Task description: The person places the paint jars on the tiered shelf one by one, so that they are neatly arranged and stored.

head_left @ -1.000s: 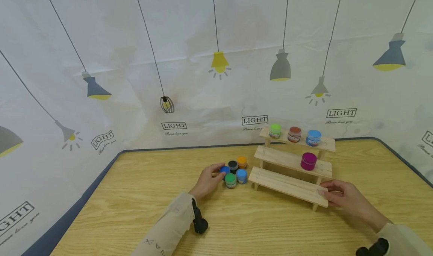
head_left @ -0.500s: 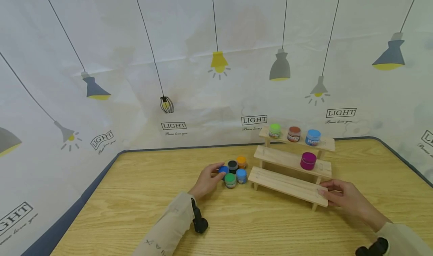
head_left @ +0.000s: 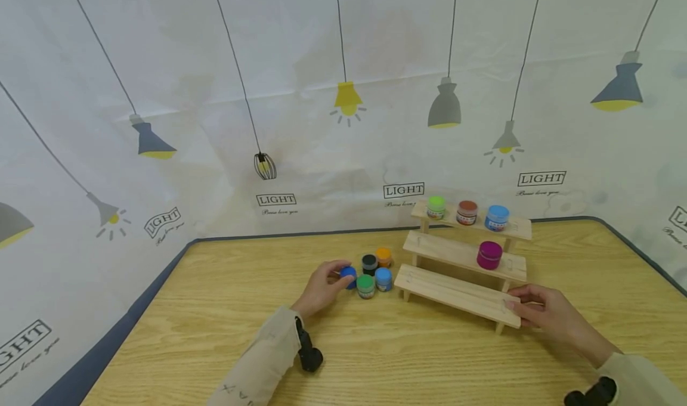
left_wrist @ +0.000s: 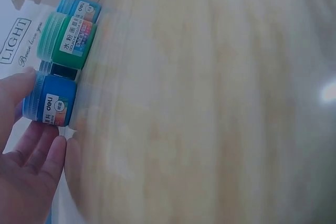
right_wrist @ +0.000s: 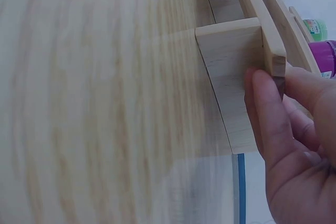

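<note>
My left hand (head_left: 320,288) pinches a dark blue paint jar (left_wrist: 56,99) between thumb and fingers, at the left of a cluster of jars on the table. Beside that jar stand a green paint jar (head_left: 365,286), a black-lidded jar (head_left: 369,265), a light blue jar (head_left: 383,279) and an orange jar (head_left: 383,257). At the right, my right hand (head_left: 553,316) grips the near end of the lowest step of a wooden three-tier stand (head_left: 456,293), thumb above and fingers beneath, as the right wrist view shows.
On the stand's top step are a light green jar (head_left: 436,207), a brown jar (head_left: 467,213) and a blue jar (head_left: 497,218). A purple jar (head_left: 489,255) sits on the middle step. Behind the wooden table (head_left: 214,334) hangs a lamp-printed cloth (head_left: 300,126).
The left hand has drawn the dark blue jar a little to the left, apart from the black and green jars. The right hand and the stand have stayed in place.
</note>
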The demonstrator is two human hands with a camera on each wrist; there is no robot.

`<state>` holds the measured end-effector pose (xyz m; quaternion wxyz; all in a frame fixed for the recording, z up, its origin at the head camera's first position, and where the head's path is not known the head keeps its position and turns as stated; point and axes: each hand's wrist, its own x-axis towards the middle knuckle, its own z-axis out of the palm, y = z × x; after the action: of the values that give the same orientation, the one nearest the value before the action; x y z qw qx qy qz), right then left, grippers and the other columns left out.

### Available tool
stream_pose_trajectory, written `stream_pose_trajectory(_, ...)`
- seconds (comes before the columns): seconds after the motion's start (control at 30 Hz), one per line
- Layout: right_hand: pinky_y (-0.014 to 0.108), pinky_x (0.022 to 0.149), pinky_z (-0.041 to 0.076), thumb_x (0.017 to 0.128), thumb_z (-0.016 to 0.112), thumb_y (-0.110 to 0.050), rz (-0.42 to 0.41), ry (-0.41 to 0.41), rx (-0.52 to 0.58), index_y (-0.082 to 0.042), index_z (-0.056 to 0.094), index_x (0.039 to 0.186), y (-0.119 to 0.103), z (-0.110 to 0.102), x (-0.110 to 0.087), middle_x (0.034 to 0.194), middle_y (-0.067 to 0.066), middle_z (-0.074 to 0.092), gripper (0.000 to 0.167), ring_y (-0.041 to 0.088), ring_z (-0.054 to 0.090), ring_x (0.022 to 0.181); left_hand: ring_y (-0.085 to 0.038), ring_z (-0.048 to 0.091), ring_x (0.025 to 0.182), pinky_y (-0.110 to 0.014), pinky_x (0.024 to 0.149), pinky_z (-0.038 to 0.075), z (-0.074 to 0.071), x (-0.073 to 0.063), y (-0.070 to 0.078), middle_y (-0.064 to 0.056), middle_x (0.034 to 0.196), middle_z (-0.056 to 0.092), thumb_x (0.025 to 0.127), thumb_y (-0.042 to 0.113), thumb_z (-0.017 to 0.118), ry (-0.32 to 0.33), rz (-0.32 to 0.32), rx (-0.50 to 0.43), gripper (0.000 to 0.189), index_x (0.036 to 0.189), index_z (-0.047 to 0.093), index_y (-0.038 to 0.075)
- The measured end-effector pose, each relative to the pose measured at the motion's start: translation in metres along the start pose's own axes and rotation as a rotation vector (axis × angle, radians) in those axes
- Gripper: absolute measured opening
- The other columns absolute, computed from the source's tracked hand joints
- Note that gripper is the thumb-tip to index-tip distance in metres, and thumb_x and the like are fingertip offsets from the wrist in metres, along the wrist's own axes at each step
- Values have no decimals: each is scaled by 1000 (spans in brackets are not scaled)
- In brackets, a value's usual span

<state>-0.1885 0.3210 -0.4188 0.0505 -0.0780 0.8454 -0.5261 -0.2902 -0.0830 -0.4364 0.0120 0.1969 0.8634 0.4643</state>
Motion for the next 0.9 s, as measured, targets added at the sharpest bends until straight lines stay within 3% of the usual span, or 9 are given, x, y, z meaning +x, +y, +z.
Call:
stream_pose_trajectory(0.17, 30, 63, 52, 91, 50, -14, -7, -10, 1, 21, 42, 112, 1, 0, 0, 96, 17, 54, 41, 2, 58, 78, -22, 53, 93, -34, 79, 46, -3, -2, -1, -10, 110, 53, 86, 24, 59, 19, -3, 0, 37, 117, 55, 4)
stream_pose_trajectory(0.57, 30, 63, 52, 91, 51, -16, 7, 4, -13, 20, 43, 112, -1, 0, 0, 98, 20, 55, 43, 4, 59, 78, -17, 52, 83, -32, 72, 44, -10, -7, -3, -5, 90, 54, 82, 29, 64, 4, -95, -37, 33, 106, 53, 8)
stream_pose_trajectory(0.77, 30, 63, 52, 91, 51, -16, 18, -2, -9, 20, 42, 113, 0, 0, 0, 98, 19, 55, 43, 5, 59, 79, -19, 51, 86, -34, 76, 44, -10, -9, -4, -7, 95, 52, 82, 26, 64, 5, -111, -55, 33, 102, 50, 6)
stream_pose_trajectory(0.9, 30, 64, 52, 91, 51, -16, 23, -5, -13, 20, 42, 113, 0, 0, 0, 97, 19, 55, 43, 5, 58, 79, -22, 51, 93, -37, 80, 44, -11, -8, -2, -9, 104, 51, 82, 28, 64, -8, -125, -70, 43, 114, 48, 5)
